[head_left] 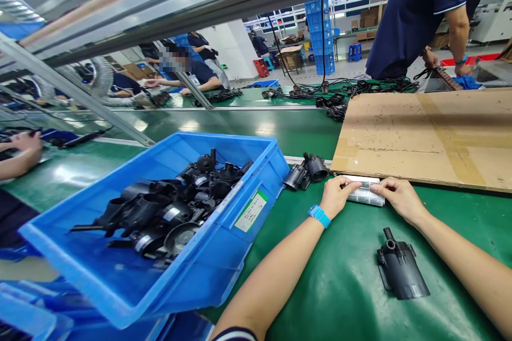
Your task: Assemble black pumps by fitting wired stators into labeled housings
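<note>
Silver label strip (366,195): pinched by left hand (335,195) and right hand (400,199), just at the near edge of the cardboard sheet (400,128). Black housing (403,272) nearer, on green tabletop (332,282), untouched.

The silvery label sheet (366,198) looks glossy, like foil or coated paper, while the housing (404,273) at near right is smooth plastic with a soft sheen. The tabletop (332,290) is smooth and shiny, and the bin (212,272) on the left slightly glossy plastic. Far right, matt, scuffed cardboard (384,133) carries smooth tape (445,138).
</note>
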The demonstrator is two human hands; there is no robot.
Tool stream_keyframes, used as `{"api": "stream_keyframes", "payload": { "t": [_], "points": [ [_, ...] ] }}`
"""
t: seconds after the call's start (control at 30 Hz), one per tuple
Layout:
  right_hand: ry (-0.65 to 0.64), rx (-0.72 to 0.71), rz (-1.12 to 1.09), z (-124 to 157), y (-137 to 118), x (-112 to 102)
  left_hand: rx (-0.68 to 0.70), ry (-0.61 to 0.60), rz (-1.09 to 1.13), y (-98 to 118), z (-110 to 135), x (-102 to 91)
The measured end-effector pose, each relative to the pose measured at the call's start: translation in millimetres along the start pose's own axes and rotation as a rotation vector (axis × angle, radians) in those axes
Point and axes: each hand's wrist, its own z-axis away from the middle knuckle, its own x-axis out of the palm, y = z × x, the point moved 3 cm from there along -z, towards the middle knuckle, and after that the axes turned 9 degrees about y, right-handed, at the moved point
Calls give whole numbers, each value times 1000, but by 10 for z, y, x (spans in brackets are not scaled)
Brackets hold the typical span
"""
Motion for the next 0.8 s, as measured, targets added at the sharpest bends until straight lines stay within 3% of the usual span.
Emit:
{"api": "stream_keyframes", "payload": {
  "t": [0.4,0.67,0.8],
  "points": [
    [122,-58,-60,28,34,-85,14,86,-5,-33,-22,15],
    [200,-173,-81,109,-229,-111,52,107,-37,-49,-8,-2],
    [205,-87,-188,306,-370,-297,96,126,-64,-27,-17,-18]
  ]
}}
